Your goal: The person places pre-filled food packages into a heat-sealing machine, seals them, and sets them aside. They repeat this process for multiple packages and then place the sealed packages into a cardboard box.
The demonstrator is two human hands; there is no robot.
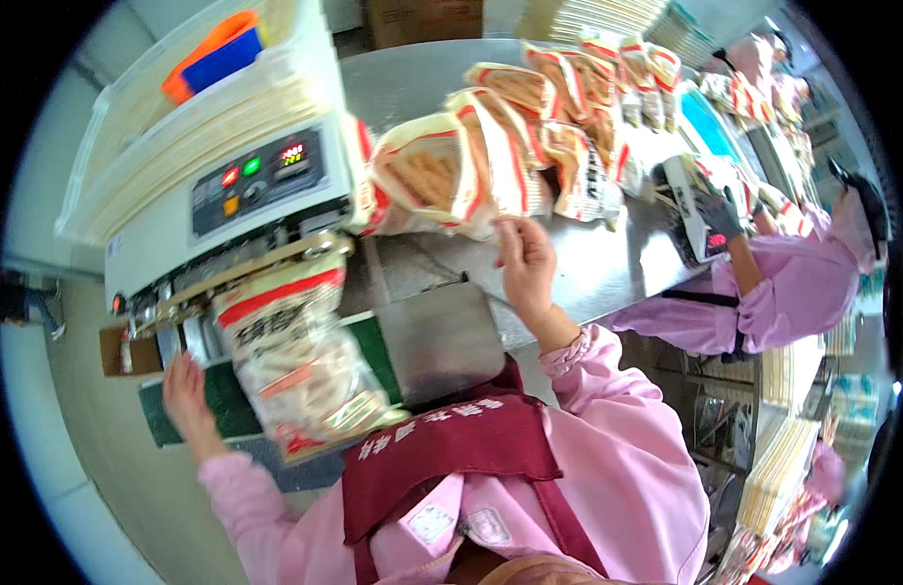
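Observation:
My left hand (190, 395) is at the left, fingers extended and holding nothing, beside the green belt (161, 421) of a band sealer (151, 255) with a control panel. A filled bag (310, 375) with red print hangs from the sealer's jaw and lies over the belt. My right hand (525, 263) pinches the lower edge of an upright open bag (505, 166) of long brown pieces, among a row of similar bags (422, 171) on the steel table (588, 278).
A plastic crate (120, 117) with orange and blue items stands behind the sealer. At right, a gloved co-worker (783, 273) in pink works at another small machine (684, 214), near stacked trays (778, 473). A person's legs (42, 312) show at far left, near a cardboard box (120, 351).

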